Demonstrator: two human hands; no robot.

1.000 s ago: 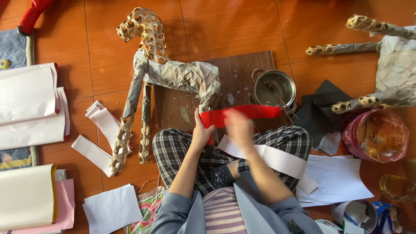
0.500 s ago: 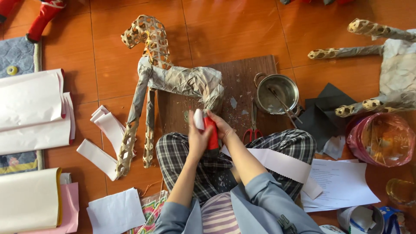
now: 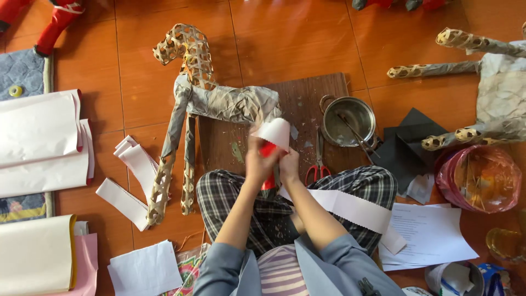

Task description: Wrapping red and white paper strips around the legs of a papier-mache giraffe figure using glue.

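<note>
Both hands meet over my lap on one strip of paper, red on one face and white on the other [image 3: 272, 137]. My left hand [image 3: 258, 163] grips its lower part from the left. My right hand [image 3: 287, 164] holds it from the right. The strip curls upward, its white side showing at the top. Just beyond it lies a horse figure [image 3: 219, 101] of woven bamboo wrapped in grey paper, on its side on a brown wooden board [image 3: 307, 98]. A long white scalloped strip [image 3: 350, 208] rests across my right knee.
Red-handled scissors [image 3: 319, 164] and a metal pot with brushes [image 3: 348, 120] sit on the board. White strips [image 3: 131, 175] and paper sheets [image 3: 38, 142] lie at left. Black paper [image 3: 408, 140], a pink bag [image 3: 478, 178], printed sheets [image 3: 427, 235] and a second horse figure [image 3: 493, 93] are at right.
A second ago the red strip was stretched out flat between my hands. It is now turned upright and curled, white side showing, with both hands close together on it.
</note>
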